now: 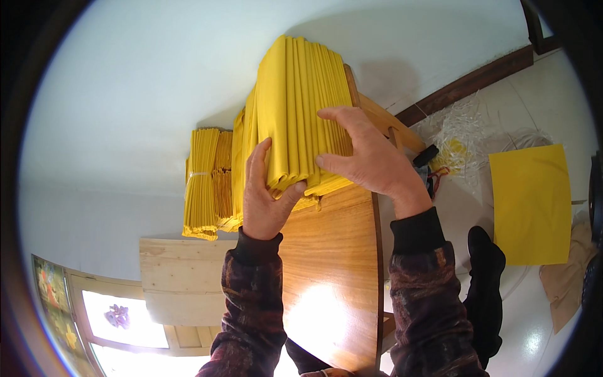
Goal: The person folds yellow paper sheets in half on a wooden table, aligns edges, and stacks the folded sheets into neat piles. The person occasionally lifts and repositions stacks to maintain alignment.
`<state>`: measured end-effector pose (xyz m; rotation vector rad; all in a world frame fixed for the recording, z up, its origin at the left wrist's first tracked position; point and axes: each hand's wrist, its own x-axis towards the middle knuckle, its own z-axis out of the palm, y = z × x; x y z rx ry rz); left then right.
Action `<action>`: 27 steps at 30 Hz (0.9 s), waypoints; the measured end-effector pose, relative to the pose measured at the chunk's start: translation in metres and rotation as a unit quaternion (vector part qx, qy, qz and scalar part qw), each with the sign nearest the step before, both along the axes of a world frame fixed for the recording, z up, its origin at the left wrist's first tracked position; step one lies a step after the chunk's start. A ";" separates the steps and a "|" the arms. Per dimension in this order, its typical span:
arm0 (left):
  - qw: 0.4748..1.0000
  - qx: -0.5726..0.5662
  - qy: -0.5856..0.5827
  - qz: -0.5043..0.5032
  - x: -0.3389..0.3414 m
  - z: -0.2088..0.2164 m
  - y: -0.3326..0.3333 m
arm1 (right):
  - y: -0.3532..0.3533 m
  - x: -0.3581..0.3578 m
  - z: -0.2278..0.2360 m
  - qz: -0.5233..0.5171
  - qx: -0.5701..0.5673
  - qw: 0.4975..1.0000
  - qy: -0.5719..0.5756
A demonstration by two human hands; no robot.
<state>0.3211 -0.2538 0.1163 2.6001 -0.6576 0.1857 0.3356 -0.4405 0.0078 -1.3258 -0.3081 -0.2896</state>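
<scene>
Head view. Nearest the camera: two forearms in dark patterned sleeves with black cuffs, entering from the lower edge over a wooden table with a glossy top and a bright glare patch near its close end.

Left hand: raised at the near end of a thick stack of folded yellow paper, fingers upright against the stack's left face, thumb hooked under the lower edge. Grip state: clasped on the stack.

Right hand: laid over the stack's right side, fingers spread across the folded edges, fingertips pressed into the folds. Grip state: clasped on the same stack from the opposite side.

Stack position: on the far part of the table, standing on edge, held between both hands, folds running away from the camera toward the pale wall.

Just left of the held stack: a second bundle of yellow paper, tied round with a thin band, upright, next to further yellow sheets between it and the held stack.

Right of the table, on the pale tiled floor: one flat yellow sheet, well apart from the stack; a tangle of white strings near the dark skirting board; a black shoe beside the table edge.

Lower left: a pale wooden board beside the table.
</scene>
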 end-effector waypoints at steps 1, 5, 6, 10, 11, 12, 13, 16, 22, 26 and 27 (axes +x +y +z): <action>1.000 -0.003 0.001 -0.003 0.000 0.000 0.000 | 0.000 -0.001 0.001 -0.001 -0.005 1.000 0.002; 1.000 -0.011 0.001 -0.009 0.000 -0.003 0.002 | 0.000 -0.003 0.006 -0.015 -0.037 0.999 0.008; 1.000 -0.004 -0.005 -0.012 0.000 -0.003 0.002 | 0.001 -0.003 0.007 -0.021 -0.048 0.999 0.008; 0.999 0.018 -0.022 -0.018 0.000 -0.004 0.001 | 0.007 -0.004 0.014 -0.046 -0.049 0.997 0.023; 0.999 0.019 -0.020 -0.018 -0.001 -0.004 0.000 | 0.009 -0.004 0.016 -0.065 -0.054 0.996 0.023; 0.999 0.029 -0.033 -0.017 -0.002 -0.003 -0.001 | 0.012 -0.004 0.017 -0.083 -0.066 0.994 0.029; 0.998 0.037 -0.041 -0.016 -0.002 -0.003 -0.003 | 0.015 -0.004 0.019 -0.103 -0.068 0.992 0.026; 0.999 -0.053 0.008 0.004 -0.005 -0.004 -0.010 | 0.025 -0.005 0.021 -0.145 -0.089 0.985 0.035; 0.994 -0.079 0.022 0.071 -0.005 -0.001 -0.019 | 0.021 -0.001 0.013 -0.090 -0.023 0.995 0.021; 0.991 -0.118 0.012 0.058 -0.006 -0.006 -0.019 | -0.007 0.003 -0.008 0.065 0.069 0.995 0.029; 0.993 -0.109 0.006 0.055 -0.005 -0.007 -0.018 | -0.009 0.003 -0.011 0.092 0.072 0.992 0.040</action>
